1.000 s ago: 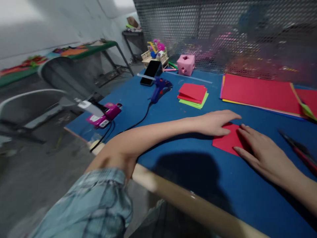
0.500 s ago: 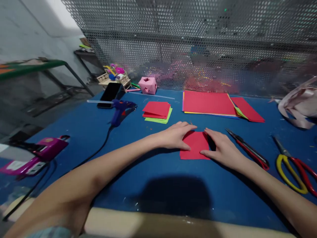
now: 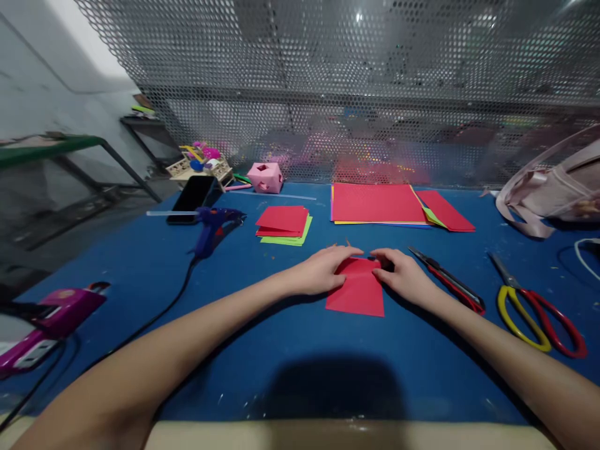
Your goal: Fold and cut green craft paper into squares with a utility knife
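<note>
A small square of red paper [image 3: 357, 292] lies on the blue tabletop in front of me, its far part lifted slightly and a faint crease across it. My left hand [image 3: 328, 269] grips its far left corner, thumb on top and fingers curled past the far edge. Around the far right corner, my right hand [image 3: 398, 272] pinches the same sheet with thumb and fingertips. A utility knife [image 3: 452, 281] with red edges lies just right of my right hand. Beyond my left hand sits a stack of red and green paper squares [image 3: 284, 224].
Scissors [image 3: 527, 306] with yellow and red handles lie at right, near a pale bag [image 3: 553, 187]. Large coloured sheets [image 3: 377, 203] lie at the back. Left are a blue glue gun [image 3: 209, 231], phone [image 3: 192, 199], pink paper cube [image 3: 265, 177] and magenta power strip [image 3: 56, 315].
Both hands have moved closer together at the paper's far corners. The far part of the red square has come up and bent towards me. My view has shifted a little.
</note>
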Available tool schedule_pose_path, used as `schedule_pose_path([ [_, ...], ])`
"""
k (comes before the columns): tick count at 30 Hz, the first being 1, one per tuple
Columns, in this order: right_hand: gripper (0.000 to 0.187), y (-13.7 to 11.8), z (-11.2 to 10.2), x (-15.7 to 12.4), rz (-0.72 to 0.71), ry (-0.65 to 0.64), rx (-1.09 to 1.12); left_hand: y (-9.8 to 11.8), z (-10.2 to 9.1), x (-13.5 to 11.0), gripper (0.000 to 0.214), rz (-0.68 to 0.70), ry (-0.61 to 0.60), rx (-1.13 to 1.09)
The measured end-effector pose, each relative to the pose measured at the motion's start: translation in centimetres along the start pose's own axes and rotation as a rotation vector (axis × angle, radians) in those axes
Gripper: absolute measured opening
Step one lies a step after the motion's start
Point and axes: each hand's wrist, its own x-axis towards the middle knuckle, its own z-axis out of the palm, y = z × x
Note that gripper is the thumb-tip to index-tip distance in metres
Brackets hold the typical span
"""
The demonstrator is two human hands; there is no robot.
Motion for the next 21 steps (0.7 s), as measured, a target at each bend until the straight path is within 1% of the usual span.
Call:
schedule_pose_path([
  [3,0.027,-0.8,-0.3,-0.4,-0.046,-0.011,0.035,-0.3,0.0,0.1,0.065,-0.005,0.022,0.062],
  [4,0.024,-1.0,-0.5,-0.5,-0.064,-0.022,0.050,-0.4,-0.1,0.1,0.061,0.001,0.025,0.085],
  [7,0.022,-0.9,-0.9,-0.3,-0.062,-0.024,0.075,-0.6,-0.2,0.2,0.029,0.027,0.012,0.148],
  [8,0.025,-0.6,-0.9,-0.1,-0.042,-0.010,0.069,-0.7,-0.2,0.2,0.020,0.034,0.004,0.161],
  [9,0.027,-0.2,-0.9,0.2,-0.020,0.006,0.055,-0.7,-0.1,0.2,0.016,0.041,-0.005,0.169],
  [11,0.024,0.5,-0.7,0.7,0.006,0.020,0.002,-0.7,0.0,0.3,0.017,0.057,-0.017,0.167],
  [13,0.021,0.8,-0.4,1.0,-0.006,-0.006,-0.064,-0.6,0.1,0.3,0.020,0.075,-0.029,0.170],
  [15,0.023,0.7,-0.2,1.0,-0.037,-0.053,-0.122,-0.6,0.1,0.3,0.021,0.089,-0.038,0.180],
  [17,0.019,0.3,-0.2,0.9,-0.053,-0.091,-0.167,-0.5,0.2,0.3,0.021,0.098,-0.037,0.197],
  [21,0.018,-0.3,-0.2,0.6,-0.035,-0.109,-0.218,-0.4,0.3,0.3,0.017,0.094,-0.006,0.209],
])
